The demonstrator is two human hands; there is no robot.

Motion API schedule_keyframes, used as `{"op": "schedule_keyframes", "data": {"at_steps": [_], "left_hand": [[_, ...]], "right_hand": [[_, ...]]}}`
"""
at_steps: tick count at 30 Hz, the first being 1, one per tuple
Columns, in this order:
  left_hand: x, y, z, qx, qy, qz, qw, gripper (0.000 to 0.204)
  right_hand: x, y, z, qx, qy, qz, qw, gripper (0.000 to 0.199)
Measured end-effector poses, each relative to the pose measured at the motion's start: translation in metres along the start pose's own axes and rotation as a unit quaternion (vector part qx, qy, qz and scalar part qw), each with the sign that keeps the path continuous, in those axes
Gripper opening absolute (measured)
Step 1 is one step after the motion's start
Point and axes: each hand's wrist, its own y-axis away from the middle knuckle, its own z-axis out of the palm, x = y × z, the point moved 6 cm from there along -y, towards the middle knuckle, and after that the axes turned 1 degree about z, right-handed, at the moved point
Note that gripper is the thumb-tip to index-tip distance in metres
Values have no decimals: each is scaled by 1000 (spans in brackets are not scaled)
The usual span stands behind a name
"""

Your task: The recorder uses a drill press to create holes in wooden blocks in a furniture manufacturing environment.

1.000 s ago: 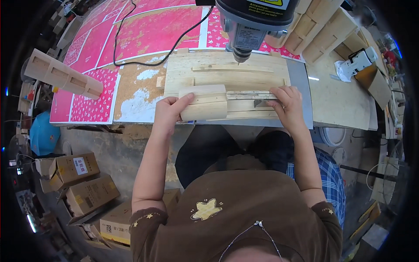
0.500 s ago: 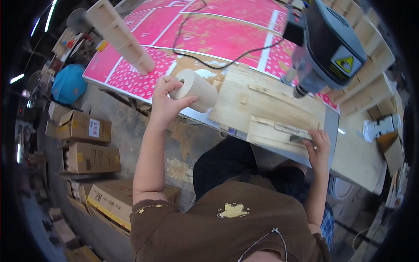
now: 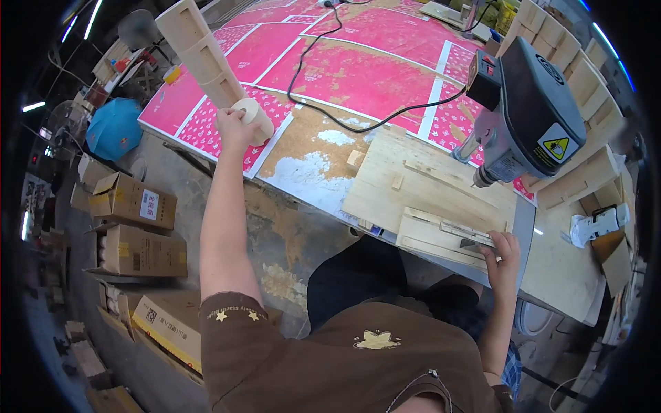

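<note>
Your left hand [image 3: 234, 128], gripping the wooden cylinder [image 3: 259, 122], has moved it off the wooden jig [image 3: 428, 235] to beside the cylinder stack [image 3: 210, 60], seemingly clearing it from the drill [image 3: 527, 120]; your right hand [image 3: 502, 256] pinches the jig's end.

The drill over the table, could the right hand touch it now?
Probably yes: the drill looks near the right hand, with nothing seeming to block the way. That hand has hold of the wooden jig, though, so it might need to let go.
</note>
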Motion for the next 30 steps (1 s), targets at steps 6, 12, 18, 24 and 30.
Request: {"op": "schedule_keyframes", "data": {"at_steps": [6, 12, 18, 24, 30], "left_hand": [[-13, 6, 21, 39, 70, -24, 996, 46], [37, 61, 18, 121, 56, -22, 991, 69], [191, 181, 10, -61, 365, 193, 909, 60], [280, 266, 21, -250, 303, 402, 827, 50], [278, 285, 46, -239, 279, 412, 834, 31]], "right_hand": [[-6, 2, 4, -9, 2, 4, 1000, 31], [-3, 6, -3, 10, 19, 12, 1000, 31], [-17, -5, 3, 28, -29, -35, 999, 30], [2, -9, 9, 45, 29, 11, 998, 33], [31, -45, -67, 118, -69, -6, 991, 37]]}}
